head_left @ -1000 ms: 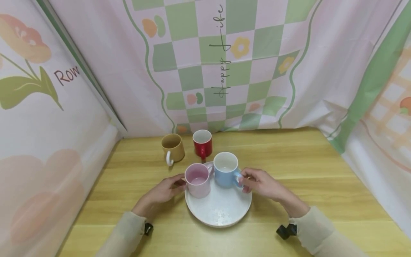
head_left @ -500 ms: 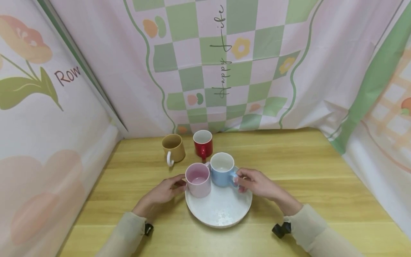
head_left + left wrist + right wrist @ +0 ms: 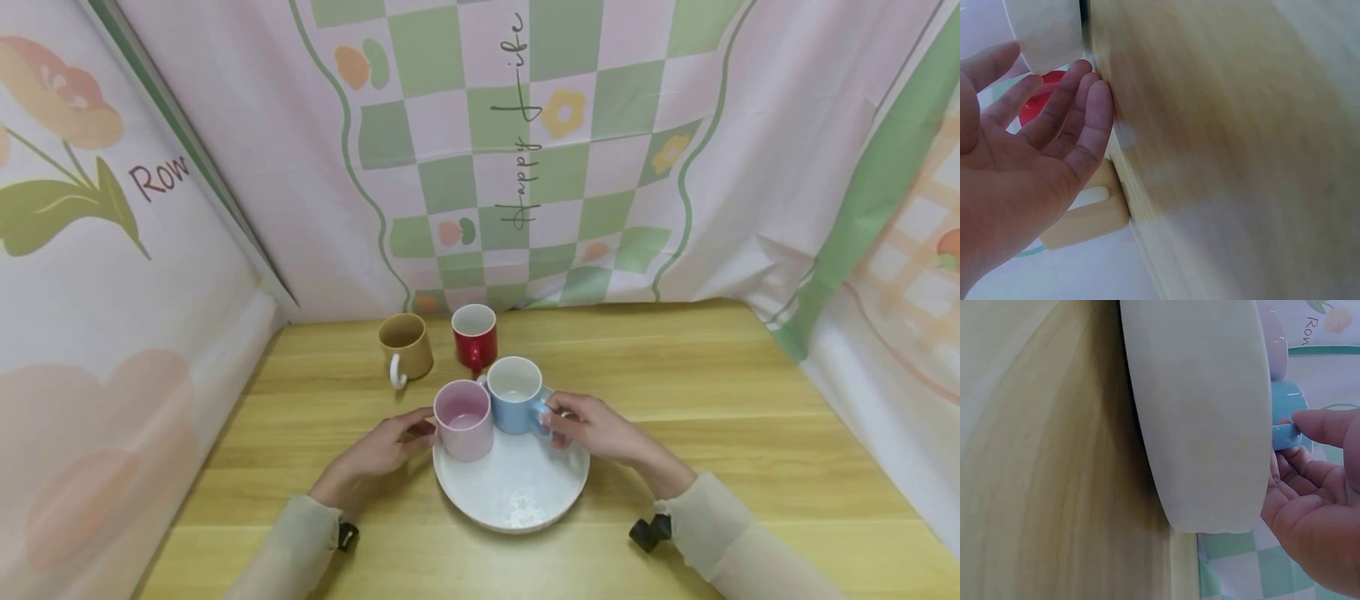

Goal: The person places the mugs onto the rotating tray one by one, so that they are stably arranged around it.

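Observation:
A pink mug [image 3: 463,425] stands upright on the left of a round white tray [image 3: 517,500] with a thick side. Close beside it, towards the back of the tray, is a light-blue mug [image 3: 515,400]. My right hand [image 3: 600,427] pinches the blue mug's handle [image 3: 1286,436] between thumb and fingers. My left hand [image 3: 382,450] is at the tray's left edge, fingertips at the pink mug's side; its fingers [image 3: 1054,115] are loosely bent and wrap round nothing. Whether they touch the mug or the tray, I cannot tell.
Behind the tray stand a red mug [image 3: 475,337] with a white inside and a mustard mug [image 3: 406,348] with a white handle. All rests on a wooden table [image 3: 675,367]. Printed cloth [image 3: 630,183] hangs at the back and both sides.
The blue mug has moved left along the tray in my right hand, up close to the pink mug. My left hand and the pink mug have hardly moved.

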Demonstrator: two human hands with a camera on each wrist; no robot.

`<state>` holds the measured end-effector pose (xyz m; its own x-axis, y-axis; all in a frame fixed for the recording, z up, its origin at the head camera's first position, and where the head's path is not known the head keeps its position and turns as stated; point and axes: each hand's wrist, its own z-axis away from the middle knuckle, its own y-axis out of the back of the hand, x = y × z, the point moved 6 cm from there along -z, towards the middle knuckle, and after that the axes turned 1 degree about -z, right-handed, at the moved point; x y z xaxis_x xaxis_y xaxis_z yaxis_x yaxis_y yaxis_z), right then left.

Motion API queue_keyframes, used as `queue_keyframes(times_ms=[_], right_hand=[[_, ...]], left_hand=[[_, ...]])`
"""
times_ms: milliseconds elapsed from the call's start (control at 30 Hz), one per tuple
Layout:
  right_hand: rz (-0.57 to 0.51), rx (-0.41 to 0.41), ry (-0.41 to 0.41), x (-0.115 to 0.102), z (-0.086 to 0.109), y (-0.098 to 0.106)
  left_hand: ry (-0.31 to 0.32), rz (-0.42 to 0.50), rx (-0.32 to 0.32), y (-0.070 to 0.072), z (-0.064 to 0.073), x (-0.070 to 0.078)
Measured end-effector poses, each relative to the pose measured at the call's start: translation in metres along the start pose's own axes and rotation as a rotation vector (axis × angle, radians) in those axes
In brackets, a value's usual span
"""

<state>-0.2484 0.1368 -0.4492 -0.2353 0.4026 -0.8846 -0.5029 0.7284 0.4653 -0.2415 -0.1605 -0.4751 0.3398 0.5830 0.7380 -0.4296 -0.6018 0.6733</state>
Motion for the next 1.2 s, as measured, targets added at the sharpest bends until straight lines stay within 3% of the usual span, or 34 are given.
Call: queue_keyframes(times_ms=[267, 667, 1033, 1200], right_hand=[[0.008, 0.006, 0.007, 0.002, 0.0, -0.001], [0.12, 0.113, -0.006, -0.001, -0.002, 0.007], [0.203, 0.111, 0.077, -0.009, -0.002, 0.014], [0.26, 0.1, 0.076, -0.006, -0.004, 0.019]], left_hand=[[-0.005, -0.011, 0.002, 0.001, 0.0, 0.002], [0.001, -0.013, 0.009, 0.002, 0.001, 0.001], [0.023, 0.0, 0.008, 0.002, 0.001, -0.001], [0.028, 0.016, 0.005, 0.001, 0.001, -0.002]])
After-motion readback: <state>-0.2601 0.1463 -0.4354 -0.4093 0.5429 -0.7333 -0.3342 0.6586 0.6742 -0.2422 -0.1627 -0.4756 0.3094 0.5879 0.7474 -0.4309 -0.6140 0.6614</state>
